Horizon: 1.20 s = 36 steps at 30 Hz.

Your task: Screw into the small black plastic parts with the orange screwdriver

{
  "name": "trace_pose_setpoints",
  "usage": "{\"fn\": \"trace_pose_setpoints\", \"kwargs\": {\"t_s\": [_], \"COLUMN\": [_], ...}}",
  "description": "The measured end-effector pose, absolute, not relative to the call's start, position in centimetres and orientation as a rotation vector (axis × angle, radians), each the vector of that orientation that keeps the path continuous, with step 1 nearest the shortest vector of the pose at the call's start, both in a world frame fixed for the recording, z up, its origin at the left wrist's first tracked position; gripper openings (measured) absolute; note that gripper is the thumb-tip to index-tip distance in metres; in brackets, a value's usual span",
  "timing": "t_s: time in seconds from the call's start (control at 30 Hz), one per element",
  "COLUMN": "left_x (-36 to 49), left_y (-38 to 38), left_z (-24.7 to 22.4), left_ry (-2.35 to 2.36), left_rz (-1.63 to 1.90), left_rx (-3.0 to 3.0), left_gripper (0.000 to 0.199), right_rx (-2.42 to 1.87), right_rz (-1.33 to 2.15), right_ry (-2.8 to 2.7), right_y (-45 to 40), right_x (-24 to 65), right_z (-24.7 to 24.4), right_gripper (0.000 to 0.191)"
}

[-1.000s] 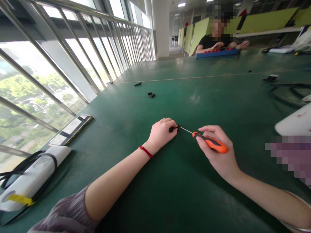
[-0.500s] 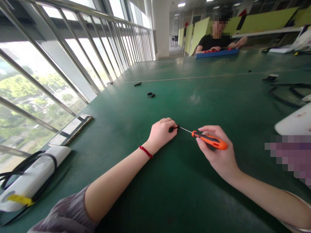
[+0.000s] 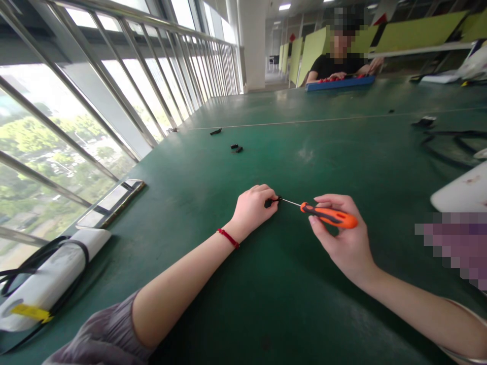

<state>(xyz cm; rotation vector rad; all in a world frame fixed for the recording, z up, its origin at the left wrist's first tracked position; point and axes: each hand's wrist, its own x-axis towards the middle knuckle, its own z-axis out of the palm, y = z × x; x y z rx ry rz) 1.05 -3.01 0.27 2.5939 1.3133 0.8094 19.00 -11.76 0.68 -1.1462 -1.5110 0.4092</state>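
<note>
Head view: a small black piece [image 3: 279, 198] sits at the tip of the orange and dark grey screwdriver [image 3: 330, 215], too small to tell whether the tip sits inside it or only against it. The left hand [image 3: 254, 205], just beyond the screwdriver's tip, pinches the piece between thumb and fingers, its wrist wearing a red bracelet [image 3: 229, 238]. The right hand [image 3: 350, 243] holds the screwdriver lightly by the handle, thumb below and fingers above, so the shaft points left toward the other hand. All this is over a green table [image 3: 297, 304], which spreads out around the screwdriver. Farther off and left of the screwdriver lie some black bits [image 3: 236, 149] and, past them, another dark scrap [image 3: 215, 131]. Well to its left, a white power strip [image 3: 72, 258] lies with a black cable [image 3: 87, 253] looped over it. Right of the screwdriver is a white object [image 3: 464, 190], cut off by the edge. Far beyond the screwdriver, a person in black [image 3: 317, 65] sits behind a blue tray [image 3: 340, 85].
</note>
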Motion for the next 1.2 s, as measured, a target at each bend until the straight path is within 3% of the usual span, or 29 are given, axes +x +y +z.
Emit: {"fn": "trace_pose_setpoints", "kwargs": {"t_s": [0.1,0.33,0.53,0.73,0.93,1.1,1.2], "left_x": [1.06,1.07,1.08,1.11,1.13,1.07,1.06], "left_y": [-3.01,-3.00,-3.06,-2.98,-2.96,-3.00,-2.94], "left_z": [0.26,0.32,0.30,0.31,0.37,0.32,0.28], "left_ry": [1.309,1.320,1.318,1.321,1.326,1.315,1.316], "left_rz": [0.807,0.804,0.812,0.802,0.809,0.816,0.819], "left_rx": [2.594,2.585,2.580,2.574,2.566,2.566,2.565], "left_gripper": [0.011,0.010,0.010,0.009,0.009,0.009,0.008], "right_rx": [-1.130,-1.204,-1.162,-1.212,-1.174,-1.213,-1.197], "right_rz": [0.490,0.501,0.384,0.455,0.347,0.480,0.402], "right_ry": [-1.559,-1.604,-1.527,-1.585,-1.521,-1.584,-1.539], "right_y": [-11.75,-11.95,-11.78,-12.05,-11.58,-11.87,-11.91], "right_x": [19.01,18.91,19.05,18.87,19.03,18.95,18.81], "right_z": [0.66,1.03,0.73,0.96,0.68,0.95,0.96], "right_gripper": [0.026,0.013,0.027,0.009,0.030,0.012,0.014]}}
